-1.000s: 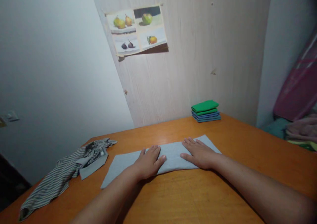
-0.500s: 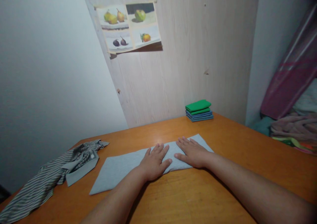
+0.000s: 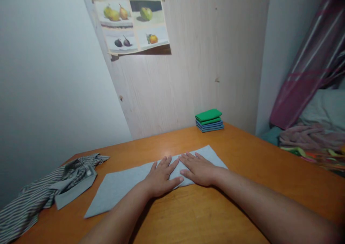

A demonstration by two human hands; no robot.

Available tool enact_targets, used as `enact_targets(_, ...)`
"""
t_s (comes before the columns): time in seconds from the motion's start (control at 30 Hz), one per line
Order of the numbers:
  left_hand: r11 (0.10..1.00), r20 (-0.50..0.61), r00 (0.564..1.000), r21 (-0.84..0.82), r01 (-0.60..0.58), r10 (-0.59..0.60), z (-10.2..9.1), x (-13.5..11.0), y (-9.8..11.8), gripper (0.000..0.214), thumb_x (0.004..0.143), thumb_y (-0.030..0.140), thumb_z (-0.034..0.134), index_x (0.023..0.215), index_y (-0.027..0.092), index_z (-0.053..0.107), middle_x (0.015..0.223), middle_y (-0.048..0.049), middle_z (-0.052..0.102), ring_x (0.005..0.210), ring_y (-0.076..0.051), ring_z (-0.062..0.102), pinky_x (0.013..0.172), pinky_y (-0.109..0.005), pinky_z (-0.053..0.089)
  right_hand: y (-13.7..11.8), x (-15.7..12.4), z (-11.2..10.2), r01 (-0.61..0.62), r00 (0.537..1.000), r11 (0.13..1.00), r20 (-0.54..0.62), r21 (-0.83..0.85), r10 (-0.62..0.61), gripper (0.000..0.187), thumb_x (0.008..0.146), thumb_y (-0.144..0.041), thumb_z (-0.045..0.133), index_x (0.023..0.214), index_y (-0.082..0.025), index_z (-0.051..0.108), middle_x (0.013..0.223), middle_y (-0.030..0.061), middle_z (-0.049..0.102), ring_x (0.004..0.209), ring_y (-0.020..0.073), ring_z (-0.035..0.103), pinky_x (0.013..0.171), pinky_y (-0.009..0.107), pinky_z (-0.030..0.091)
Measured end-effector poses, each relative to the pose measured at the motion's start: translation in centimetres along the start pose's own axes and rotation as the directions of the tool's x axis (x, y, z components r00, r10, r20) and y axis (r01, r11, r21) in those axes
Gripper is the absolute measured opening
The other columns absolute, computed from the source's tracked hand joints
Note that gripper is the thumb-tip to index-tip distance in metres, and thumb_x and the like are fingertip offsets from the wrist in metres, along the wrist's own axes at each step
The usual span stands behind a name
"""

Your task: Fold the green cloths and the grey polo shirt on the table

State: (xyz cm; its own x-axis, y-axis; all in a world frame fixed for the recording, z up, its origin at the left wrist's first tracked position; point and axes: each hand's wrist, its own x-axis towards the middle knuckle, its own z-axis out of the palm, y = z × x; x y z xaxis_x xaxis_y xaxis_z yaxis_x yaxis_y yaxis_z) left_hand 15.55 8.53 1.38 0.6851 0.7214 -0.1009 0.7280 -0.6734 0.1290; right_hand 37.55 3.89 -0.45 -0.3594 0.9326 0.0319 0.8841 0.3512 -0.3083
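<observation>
A light grey cloth (image 3: pixel 118 186), folded into a long strip, lies flat across the wooden table. Its left end is wider and slants toward me. My left hand (image 3: pixel 161 178) rests palm down on the middle of the strip, fingers spread. Close beside it on the right, my right hand (image 3: pixel 199 169) also presses flat on the cloth, fingers stretched out. The two hands nearly touch at thumb and fingertips. Neither one grips anything. Parts of the cloth are hidden under the hands and the left forearm.
A crumpled striped garment (image 3: pixel 35 197) with a grey collar lies at the table's left. Folded green and blue cloths (image 3: pixel 209 120) are stacked at the back edge. Fruit pictures (image 3: pixel 133 26) hang on the wall. Right of the table (image 3: pixel 242 147) are a pinkish blanket (image 3: pixel 309 136) and a purple curtain-like sheet (image 3: pixel 293 89).
My right hand has slid left along the cloth, closer to my left hand. The left hand stays in about the same place on it. The camera view has turned slightly right.
</observation>
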Motion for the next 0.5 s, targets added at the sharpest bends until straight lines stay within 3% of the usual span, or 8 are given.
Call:
enact_targets(0.1, 1.0, 0.012, 1.0, -0.001, 0.008, -0.008, -0.2, 0.0, 0.1, 0.088, 0.087, 0.083, 0.03, 0.159, 0.035, 0.017, 0.167, -0.012, 0.01, 0.154, -0.032, 0.004, 0.121, -0.061, 0.007, 0.3, -0.1, -0.4, -0.032, 0.999, 0.999, -0.027, 0.005, 0.032, 0.084, 0.096, -0.07, 0.022, 0.16, -0.014, 0.023, 0.166, 0.0124, 0.018, 0.154, 0.0284, 0.011, 0.123, 0.051, 0.006)
enact_targets(0.3, 1.0, 0.009, 1.0, 0.016, 0.012, -0.012, 0.0, 0.3, -0.2, 0.088, 0.086, 0.084, 0.03, 0.158, 0.036, 0.021, 0.167, -0.0103, 0.011, 0.154, -0.032, 0.005, 0.121, -0.061, 0.009, 2.5, 0.2, -0.6, -0.303, 0.95, 0.952, -0.094, -0.052, 0.297, 0.098, 0.093, -0.075, 0.017, 0.158, -0.001, 0.021, 0.165, 0.0197, 0.014, 0.154, 0.0316, 0.007, 0.123, 0.049, 0.006)
enact_targets(0.5, 1.0, -0.016, 1.0, 0.004, 0.008, -0.008, 0.2, 0.3, -0.4, 0.086, 0.087, 0.083, 0.033, 0.158, 0.036, 0.023, 0.167, -0.01, 0.013, 0.154, -0.032, 0.007, 0.121, -0.06, 0.009, 3.8, 0.4, -0.3, -0.347, 0.934, 0.937, -0.101, -0.045, 0.342, 0.1, 0.091, -0.076, 0.018, 0.158, -0.001, 0.021, 0.165, 0.0199, 0.014, 0.154, 0.0317, 0.007, 0.123, 0.048, 0.007)
